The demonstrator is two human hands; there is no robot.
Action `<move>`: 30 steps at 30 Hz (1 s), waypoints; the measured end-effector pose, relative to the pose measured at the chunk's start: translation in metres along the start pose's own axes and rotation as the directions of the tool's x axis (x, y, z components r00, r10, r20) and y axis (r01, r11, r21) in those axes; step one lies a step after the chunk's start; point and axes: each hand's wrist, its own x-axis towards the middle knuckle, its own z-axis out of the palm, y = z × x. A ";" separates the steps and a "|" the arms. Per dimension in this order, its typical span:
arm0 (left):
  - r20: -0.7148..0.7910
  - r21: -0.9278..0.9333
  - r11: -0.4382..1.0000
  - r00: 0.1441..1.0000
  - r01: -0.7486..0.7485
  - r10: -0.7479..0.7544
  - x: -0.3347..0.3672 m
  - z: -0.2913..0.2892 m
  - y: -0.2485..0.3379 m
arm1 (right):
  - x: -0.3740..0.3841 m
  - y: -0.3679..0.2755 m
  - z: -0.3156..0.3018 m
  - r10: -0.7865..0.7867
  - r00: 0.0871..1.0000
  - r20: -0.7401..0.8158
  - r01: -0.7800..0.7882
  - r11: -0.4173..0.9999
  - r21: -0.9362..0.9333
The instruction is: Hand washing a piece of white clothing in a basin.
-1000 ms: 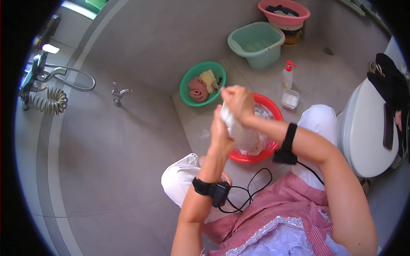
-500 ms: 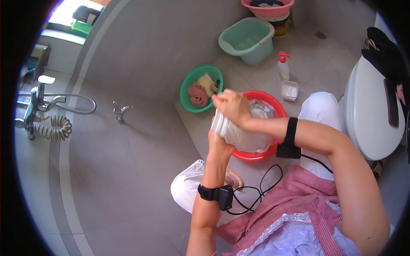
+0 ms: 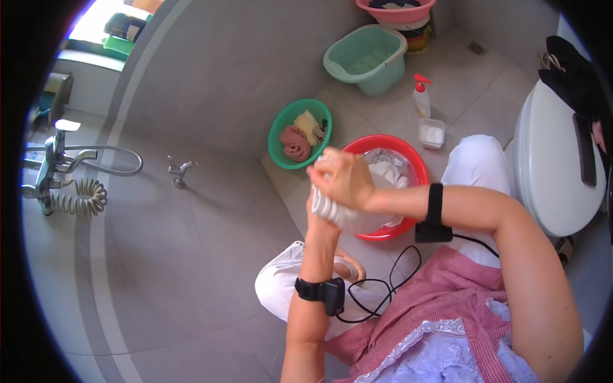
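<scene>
My two hands hold a white garment [image 3: 327, 205] with a ribbed or banded edge, above the left side of a red basin [image 3: 365, 235]. My right hand [image 3: 346, 180] is closed over the upper part of the cloth, knuckles up. Beneath and nearer to me, my left hand [image 3: 322, 223] wraps the same garment, its fingers mostly hidden behind the cloth. From there the garment drapes down into the basin, where more wet white cloth [image 3: 389, 173] lies in water. Each wrist wears a black strap with a small box and a cable.
A green basin [image 3: 276, 142] with pink and cream cloths stands left of the red one. Behind are a pale green tub [image 3: 374, 82], a pink basin [image 3: 401, 14], a pump bottle [image 3: 421, 101] and a small white powder box [image 3: 431, 134]. A toilet [image 3: 554, 159] stands right; taps [image 3: 181, 170] project at left.
My right hand has come down slightly and a little left, toward my left hand. The garment's banded edge has shifted with it, and more white cloth shows in the basin.
</scene>
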 end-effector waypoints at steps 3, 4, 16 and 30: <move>0.340 0.431 0.831 0.916 -0.353 0.213 0.014 -0.048 0.014 | -0.027 -0.026 -0.004 -0.361 0.931 0.051 0.345 0.918 0.194; 0.338 0.433 0.829 0.916 -0.355 0.216 0.023 -0.056 0.016 | -0.030 -0.030 -0.006 -0.362 0.927 0.095 0.333 0.913 0.234; 0.616 -0.109 0.908 0.689 -0.405 0.382 0.046 -0.084 -0.012 | -0.033 -0.036 -0.007 -0.352 0.925 0.140 0.326 0.928 0.182; 0.531 0.096 0.885 0.775 -0.456 0.342 0.017 -0.054 -0.007 | -0.032 -0.033 -0.018 -0.330 0.908 0.259 0.298 0.942 0.157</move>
